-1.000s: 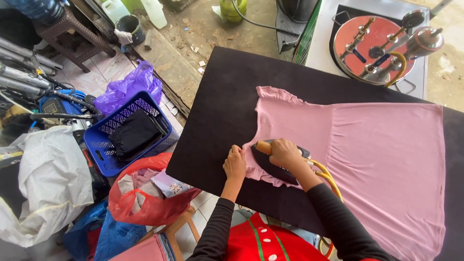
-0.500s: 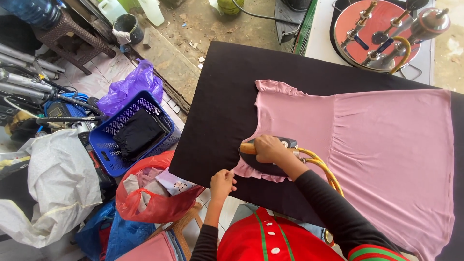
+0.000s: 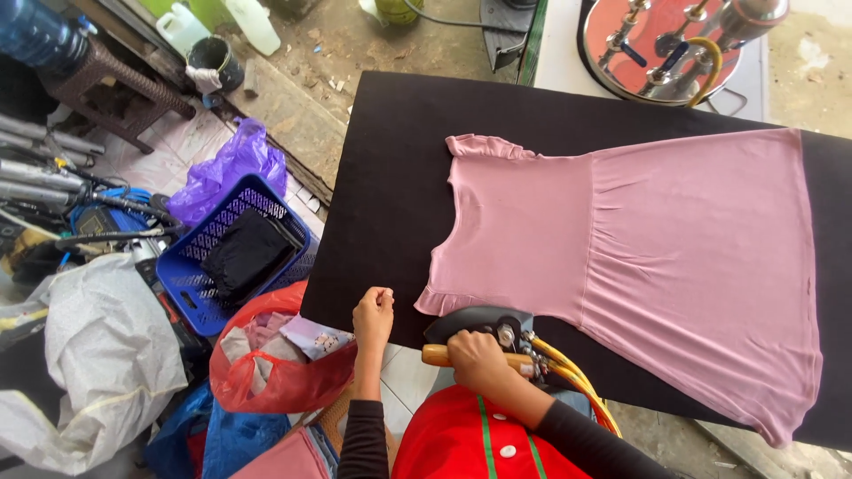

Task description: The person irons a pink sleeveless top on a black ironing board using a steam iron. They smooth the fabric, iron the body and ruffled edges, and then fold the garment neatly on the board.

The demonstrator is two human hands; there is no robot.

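A pink dress (image 3: 621, 257) lies flat on the black ironing table (image 3: 390, 168), neck end to the left. My right hand (image 3: 475, 355) grips the wooden handle of a black steam iron (image 3: 479, 326) at the table's near edge, just below the dress's near shoulder ruffle. Yellow hoses (image 3: 577, 381) run from the iron to the right. My left hand (image 3: 373, 315) rests with curled fingers at the table's near edge, left of the ruffle, holding nothing.
A blue basket (image 3: 191, 275) with dark cloth stands left of the table, beside a purple bag (image 3: 226, 168) and a red bag (image 3: 266, 377) of clothes. A round metal steam boiler (image 3: 674, 44) stands beyond the table. White sacking (image 3: 98, 355) and clutter fill the left.
My right hand has drawn the iron off the dress's shoulder toward me to the table's near edge. My left hand has left the fabric and moved to the edge.
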